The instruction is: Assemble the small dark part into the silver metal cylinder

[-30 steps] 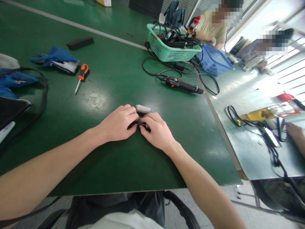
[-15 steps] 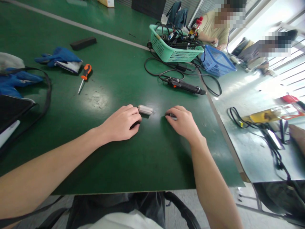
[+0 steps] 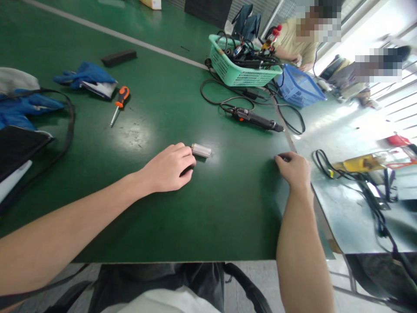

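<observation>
My left hand (image 3: 172, 168) rests on the green table with its fingers curled. What lies inside them, if anything, is hidden. Just beyond its knuckles a short silver metal cylinder (image 3: 201, 150) lies on its side, its left end close against the fingers; I cannot tell whether they touch. Near the table's right edge, my right hand (image 3: 295, 169) is closed, low over the surface. A small dark piece (image 3: 286, 159) shows between its thumb and forefinger, mostly covered and too small to name.
An orange-handled screwdriver (image 3: 120, 104), blue gloves (image 3: 86, 78) and a black bar (image 3: 119, 58) lie left. A corded electric screwdriver (image 3: 257, 119) lies ahead, before a green basket (image 3: 241, 76) of cables and a blue basket (image 3: 298, 89). Two people sit beyond; a yellow-handled tool (image 3: 361, 164) lies right.
My right hand has moved right, away from the silver cylinder, with the small piece in its fingers. My left hand and the cylinder keep their places. The view has shifted slightly.
</observation>
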Tool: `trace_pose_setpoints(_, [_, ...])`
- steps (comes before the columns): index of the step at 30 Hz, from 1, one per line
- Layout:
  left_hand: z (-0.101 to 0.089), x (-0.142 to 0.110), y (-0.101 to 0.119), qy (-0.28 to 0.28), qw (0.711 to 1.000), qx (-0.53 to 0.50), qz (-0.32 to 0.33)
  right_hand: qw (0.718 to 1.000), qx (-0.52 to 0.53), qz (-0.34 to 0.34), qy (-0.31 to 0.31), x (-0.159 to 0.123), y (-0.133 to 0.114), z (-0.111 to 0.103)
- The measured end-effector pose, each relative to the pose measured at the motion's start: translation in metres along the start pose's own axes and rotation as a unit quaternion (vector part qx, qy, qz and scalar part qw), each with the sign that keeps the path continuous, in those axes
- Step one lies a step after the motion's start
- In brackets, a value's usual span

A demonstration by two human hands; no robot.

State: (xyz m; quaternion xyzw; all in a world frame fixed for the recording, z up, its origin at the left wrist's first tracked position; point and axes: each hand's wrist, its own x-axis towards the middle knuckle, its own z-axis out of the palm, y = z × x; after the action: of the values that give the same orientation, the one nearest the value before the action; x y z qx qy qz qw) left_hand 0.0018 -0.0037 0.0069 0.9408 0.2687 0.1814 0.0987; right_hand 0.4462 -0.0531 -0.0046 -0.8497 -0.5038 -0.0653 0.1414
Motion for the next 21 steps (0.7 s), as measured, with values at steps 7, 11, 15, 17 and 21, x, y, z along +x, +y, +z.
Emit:
trace_pose_setpoints(7, [0.000, -0.001, 0.000, -0.001, 1.000, 0.003, 0.002, 1.000, 0.002, 0.018, 0.014, -0.001, -0.003, 0.004])
trace_pose_setpoints(11, [0.000, -0.001, 0.000, 0.003, 1.000, 0.007, 0.004, 1.000, 0.015, 0.021, 0.011, -0.003, -0.006, 0.002])
trace_pose_setpoints(15, [0.000, -0.002, 0.000, 0.021, 1.000, 0.012, -0.015, 0.997, 0.049, -0.009, 0.066, -0.010, -0.039, -0.009])
trace_pose_setpoints(17, [0.000, -0.002, -0.001, 0.035, 0.998, 0.021, -0.043, 0.991, 0.081, -0.071, 0.082, -0.020, -0.076, -0.015])
trace_pose_setpoints(21, [0.001, -0.002, -0.003, 0.057, 0.993, 0.039, -0.100, 0.937, 0.183, -0.297, -0.032, -0.051, -0.174, -0.021])
